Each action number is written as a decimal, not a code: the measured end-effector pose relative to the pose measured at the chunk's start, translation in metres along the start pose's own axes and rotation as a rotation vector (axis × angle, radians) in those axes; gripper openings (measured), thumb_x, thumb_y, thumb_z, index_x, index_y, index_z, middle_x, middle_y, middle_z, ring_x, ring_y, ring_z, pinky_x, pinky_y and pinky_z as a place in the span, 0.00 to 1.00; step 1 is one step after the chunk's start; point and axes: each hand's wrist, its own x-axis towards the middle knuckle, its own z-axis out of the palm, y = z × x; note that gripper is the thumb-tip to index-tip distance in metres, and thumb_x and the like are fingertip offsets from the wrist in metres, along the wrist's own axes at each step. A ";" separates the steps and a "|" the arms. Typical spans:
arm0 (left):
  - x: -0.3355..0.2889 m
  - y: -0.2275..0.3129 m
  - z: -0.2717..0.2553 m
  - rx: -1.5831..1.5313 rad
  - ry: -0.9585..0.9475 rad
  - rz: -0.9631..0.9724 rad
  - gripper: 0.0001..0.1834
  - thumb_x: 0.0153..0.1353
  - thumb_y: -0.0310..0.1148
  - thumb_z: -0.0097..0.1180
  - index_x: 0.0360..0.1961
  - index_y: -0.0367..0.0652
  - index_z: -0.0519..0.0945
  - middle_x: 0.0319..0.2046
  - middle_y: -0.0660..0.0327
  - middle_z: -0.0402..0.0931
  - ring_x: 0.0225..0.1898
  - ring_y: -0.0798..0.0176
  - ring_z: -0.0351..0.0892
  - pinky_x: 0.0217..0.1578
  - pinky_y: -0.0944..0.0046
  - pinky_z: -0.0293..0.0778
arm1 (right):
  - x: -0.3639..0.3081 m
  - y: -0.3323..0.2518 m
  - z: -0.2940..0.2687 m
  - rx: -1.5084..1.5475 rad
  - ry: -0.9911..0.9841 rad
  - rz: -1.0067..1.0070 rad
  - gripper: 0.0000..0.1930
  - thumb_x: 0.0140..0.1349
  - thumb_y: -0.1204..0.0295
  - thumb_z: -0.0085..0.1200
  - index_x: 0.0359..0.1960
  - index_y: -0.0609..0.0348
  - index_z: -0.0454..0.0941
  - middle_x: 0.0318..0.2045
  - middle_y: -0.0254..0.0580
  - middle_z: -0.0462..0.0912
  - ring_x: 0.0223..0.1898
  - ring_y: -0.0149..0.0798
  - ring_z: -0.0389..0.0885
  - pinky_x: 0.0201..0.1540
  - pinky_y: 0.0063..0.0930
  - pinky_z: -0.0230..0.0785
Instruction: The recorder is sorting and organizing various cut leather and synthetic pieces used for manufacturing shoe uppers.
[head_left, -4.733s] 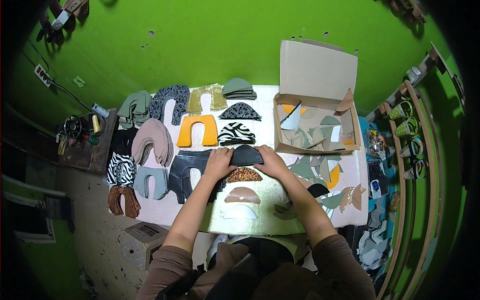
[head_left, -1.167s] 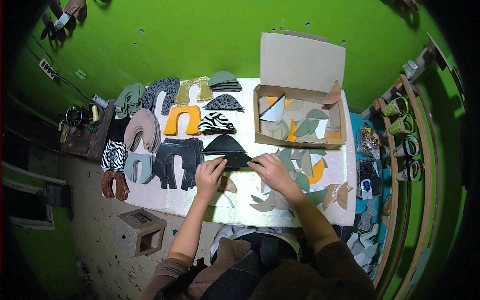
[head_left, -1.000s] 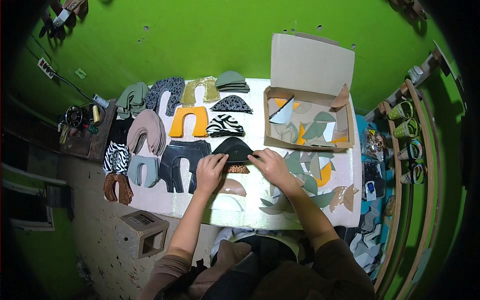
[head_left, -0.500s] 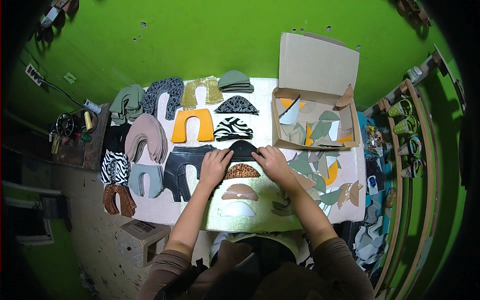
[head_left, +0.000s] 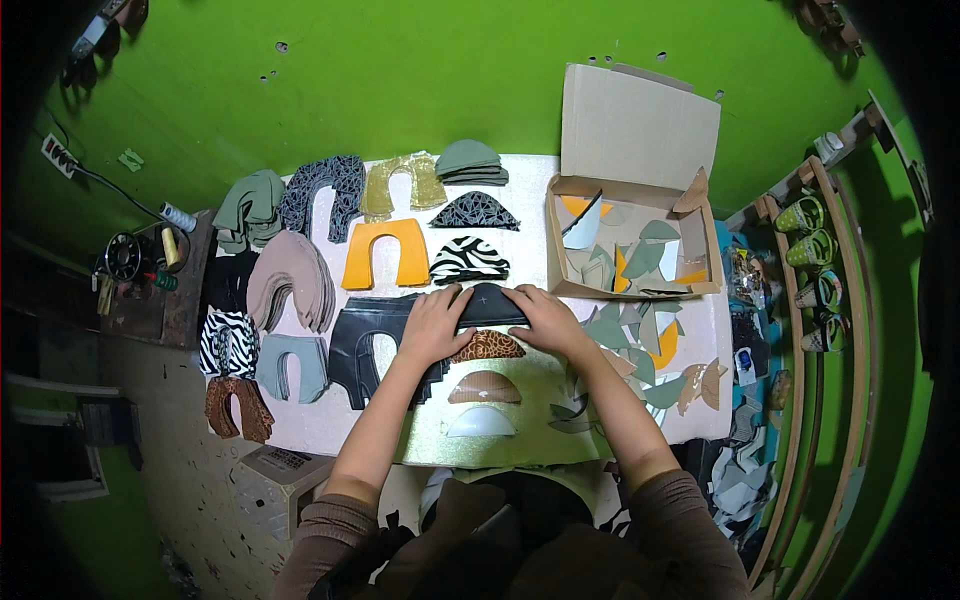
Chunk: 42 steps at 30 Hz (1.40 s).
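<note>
A stack of black half-moon pieces (head_left: 488,305) lies in the middle of the table between my two hands. My left hand (head_left: 435,325) grips its left end, fingers curled over the far edge and thumb at the near corner. At the right end my right hand (head_left: 548,318) holds it the same way. Just behind it are zebra-print half-moons (head_left: 468,260); just in front, leopard-print ones (head_left: 487,345), partly beside my left thumb. Nearer me lie tan half-moons (head_left: 484,388) and a white one (head_left: 480,422). Black arch-shaped pieces (head_left: 350,350) sit left of my left hand.
Stacks of arches, including orange (head_left: 385,254) and pink (head_left: 285,275), cover the table's left side. An open cardboard box (head_left: 640,292) with scraps stands at the back right; loose scraps (head_left: 625,340) lie before it. A wooden rack (head_left: 850,370) with sandals is at the right.
My fingers have shifted over the far edge of the black stack, and my thumbs have come down to its near corners.
</note>
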 end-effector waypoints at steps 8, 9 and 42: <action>0.004 -0.013 0.011 0.005 -0.147 -0.016 0.31 0.48 0.45 0.61 0.52 0.40 0.71 0.46 0.53 0.74 0.46 0.54 0.73 0.48 0.59 0.66 | 0.005 0.012 0.010 0.056 0.013 -0.004 0.30 0.47 0.68 0.61 0.55 0.57 0.67 0.46 0.46 0.75 0.46 0.48 0.75 0.47 0.35 0.69; 0.004 -0.013 0.012 -0.002 -0.134 -0.004 0.31 0.48 0.44 0.61 0.52 0.40 0.72 0.44 0.54 0.75 0.45 0.54 0.74 0.47 0.60 0.67 | 0.005 0.012 0.010 0.071 0.024 -0.014 0.30 0.47 0.69 0.61 0.55 0.57 0.67 0.46 0.45 0.76 0.45 0.48 0.75 0.46 0.36 0.69; -0.002 0.029 -0.007 -0.065 0.015 -0.101 0.27 0.52 0.41 0.59 0.52 0.41 0.71 0.52 0.50 0.67 0.53 0.48 0.66 0.53 0.53 0.64 | -0.021 -0.014 0.007 -0.056 0.162 0.069 0.31 0.50 0.61 0.59 0.54 0.63 0.67 0.51 0.53 0.69 0.51 0.49 0.70 0.52 0.36 0.65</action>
